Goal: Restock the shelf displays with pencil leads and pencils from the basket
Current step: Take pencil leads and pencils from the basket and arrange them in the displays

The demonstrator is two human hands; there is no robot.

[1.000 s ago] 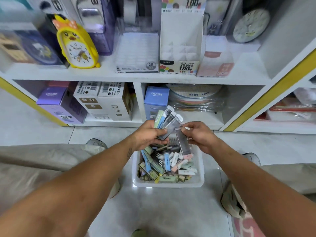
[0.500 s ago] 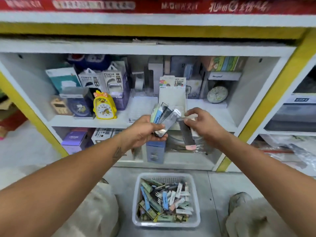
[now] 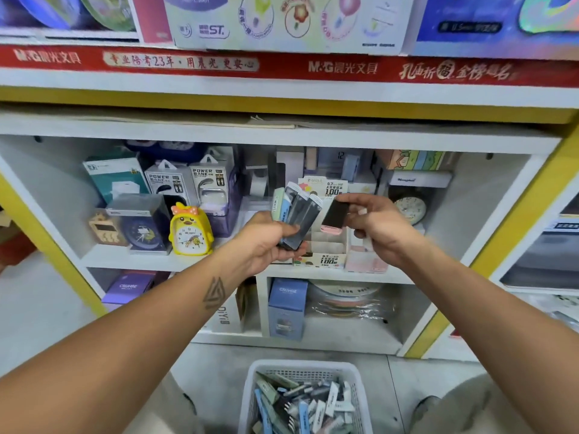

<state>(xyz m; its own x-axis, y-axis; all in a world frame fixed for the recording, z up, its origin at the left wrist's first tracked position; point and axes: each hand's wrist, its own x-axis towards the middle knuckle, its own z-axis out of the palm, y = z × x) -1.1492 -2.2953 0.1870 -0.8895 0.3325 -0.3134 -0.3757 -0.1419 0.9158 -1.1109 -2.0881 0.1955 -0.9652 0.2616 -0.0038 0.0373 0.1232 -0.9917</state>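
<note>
My left hand (image 3: 266, 242) grips a fan of several pencil lead cases (image 3: 297, 214), dark, blue and green, held upright in front of the shelf. My right hand (image 3: 376, 227) pinches a single dark lead case with a pink end (image 3: 334, 217) just right of the fan. Directly behind both hands stands the white cardboard lead display box (image 3: 326, 245) on the middle shelf, its compartments partly hidden by my hands. The white plastic basket (image 3: 250, 389) with several more lead cases sits on the floor below.
A yellow duck alarm clock (image 3: 189, 230) and power bank boxes (image 3: 188, 183) stand left of the display. A round clock (image 3: 410, 209) is at the right. A blue box (image 3: 286, 308) stands on the lower shelf. My knees flank the basket.
Both hands have risen from above the basket to the middle shelf, carrying the cases. My view has tilted upward, and the right hand's case now sits in front of the display box.
</note>
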